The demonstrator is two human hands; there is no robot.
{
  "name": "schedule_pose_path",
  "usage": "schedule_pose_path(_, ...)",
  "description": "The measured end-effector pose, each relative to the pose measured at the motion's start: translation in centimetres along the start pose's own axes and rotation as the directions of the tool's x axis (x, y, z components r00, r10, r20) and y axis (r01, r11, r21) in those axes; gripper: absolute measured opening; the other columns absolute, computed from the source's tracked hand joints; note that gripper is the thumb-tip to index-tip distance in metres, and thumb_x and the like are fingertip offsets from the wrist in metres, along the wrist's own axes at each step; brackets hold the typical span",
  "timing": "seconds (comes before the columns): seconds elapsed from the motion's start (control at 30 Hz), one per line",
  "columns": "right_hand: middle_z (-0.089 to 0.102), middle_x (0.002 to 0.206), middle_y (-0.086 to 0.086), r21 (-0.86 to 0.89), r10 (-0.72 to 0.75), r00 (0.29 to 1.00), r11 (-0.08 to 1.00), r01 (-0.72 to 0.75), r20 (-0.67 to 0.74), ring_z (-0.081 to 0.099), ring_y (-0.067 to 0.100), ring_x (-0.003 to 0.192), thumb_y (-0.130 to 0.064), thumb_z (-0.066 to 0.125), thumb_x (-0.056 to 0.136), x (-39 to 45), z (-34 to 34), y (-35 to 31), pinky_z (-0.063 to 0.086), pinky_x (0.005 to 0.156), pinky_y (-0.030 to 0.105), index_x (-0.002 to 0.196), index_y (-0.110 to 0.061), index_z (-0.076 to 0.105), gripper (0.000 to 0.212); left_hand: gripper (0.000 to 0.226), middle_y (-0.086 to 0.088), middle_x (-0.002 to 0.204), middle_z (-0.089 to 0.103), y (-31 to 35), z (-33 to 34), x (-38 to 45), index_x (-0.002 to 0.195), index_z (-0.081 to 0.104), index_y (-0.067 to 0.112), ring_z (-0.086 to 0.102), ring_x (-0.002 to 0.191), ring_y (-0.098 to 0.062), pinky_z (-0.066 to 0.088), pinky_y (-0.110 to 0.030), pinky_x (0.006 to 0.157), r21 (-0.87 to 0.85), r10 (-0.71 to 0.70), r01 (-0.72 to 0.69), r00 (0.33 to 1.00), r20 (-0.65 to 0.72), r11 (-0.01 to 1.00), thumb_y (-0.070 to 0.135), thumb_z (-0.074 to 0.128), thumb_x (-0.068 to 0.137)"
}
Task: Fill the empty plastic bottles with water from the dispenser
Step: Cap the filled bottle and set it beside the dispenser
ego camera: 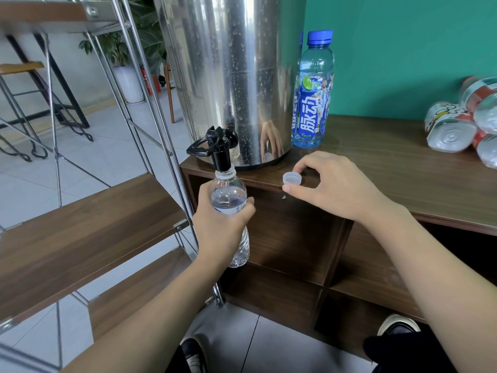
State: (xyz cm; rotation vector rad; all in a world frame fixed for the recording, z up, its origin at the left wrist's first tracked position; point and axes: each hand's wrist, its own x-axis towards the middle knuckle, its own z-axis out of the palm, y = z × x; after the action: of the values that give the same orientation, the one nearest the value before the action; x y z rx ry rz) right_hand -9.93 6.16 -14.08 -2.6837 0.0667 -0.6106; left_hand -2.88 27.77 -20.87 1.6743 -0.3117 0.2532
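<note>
My left hand [223,224] is wrapped round the clear, ribbed plastic bottle [231,208], fingers [248,204] curled across its front and thumb behind. I hold it upright off the front edge of the dark wood-grain bench [390,168], with its open neck right up against the black plastic tap [219,149] of the tall stainless-steel water dispenser [231,76]. My right hand [330,187] rests on the bench to the right of the bottle. Its thumb and forefinger are loosely closed on the small translucent bottle cap [292,179], which lies open side up near the bench edge.

I judge this to be the filling step, so what matters is alignment. The neck should sit squarely under the spout, touching it or just below, and the bottle should be kept vertical so the stream goes down the middle and not over my fingers. My grip is high on the body, which steadies the neck, but thin plastic dents easily, so I should hold it firmly without squeezing or the level will jump. I cannot tell whether water is running or how full the bottle is.

The cap is best parked where it is, clear of drips, which would free my right hand to work the tap lever above the bottle.

Beyond my right fingers a blue-capped, blue-labelled drink bottle [313,92] stands beside the dispenser. Far to the right, several clear plastic bottles with red and white labels [457,125] lie on their sides, seemingly waiting.
</note>
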Motion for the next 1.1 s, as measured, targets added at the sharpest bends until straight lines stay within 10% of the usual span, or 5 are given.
schedule_pose_path(1.1, 0.06, 0.104, -0.013, -0.009, -0.007, 1.0, 1.0, 0.007, 0.002, 0.055, 0.01, 0.099, -0.067, 0.06, 0.081, -0.03, 0.12, 0.02, 0.045, 0.086, 0.032, 0.096, -0.032, 0.063, 0.037, 0.055, 0.01, 0.104, 0.072, 0.22, -0.03, -0.08, 0.121, 0.059, 0.026, 0.069, 0.095, -0.002, 0.049, -0.008, 0.078, -0.01, -0.012, 0.012, 1.0, 0.003, 1.0, 0.022, 0.091, 0.076)
